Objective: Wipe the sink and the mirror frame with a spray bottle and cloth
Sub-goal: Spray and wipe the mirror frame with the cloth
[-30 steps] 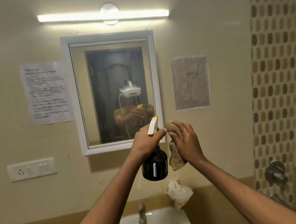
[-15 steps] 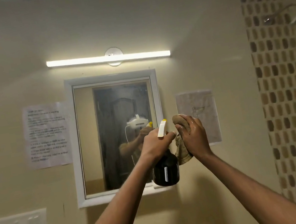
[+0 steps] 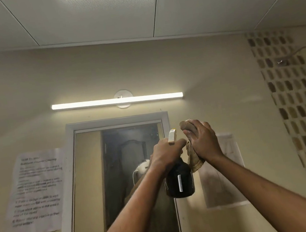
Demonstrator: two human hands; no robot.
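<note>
Both arms have risen beside the mirror frame [image 3: 165, 118], and the sink has dropped from view. The left hand [image 3: 166, 153] grips the spray bottle [image 3: 178, 181]; just right, the right hand [image 3: 203, 142] clutches the cloth [image 3: 194, 161], suggesting the frame's upper right corner comes next.

Bare wall lies open above the fingers [image 3: 194, 129], up to the lit tube lamp [image 3: 117, 101]. Left of them the white mirror frame [image 3: 166, 121] stands close; behind and below hangs a taped paper sheet [image 3: 224, 184].
</note>
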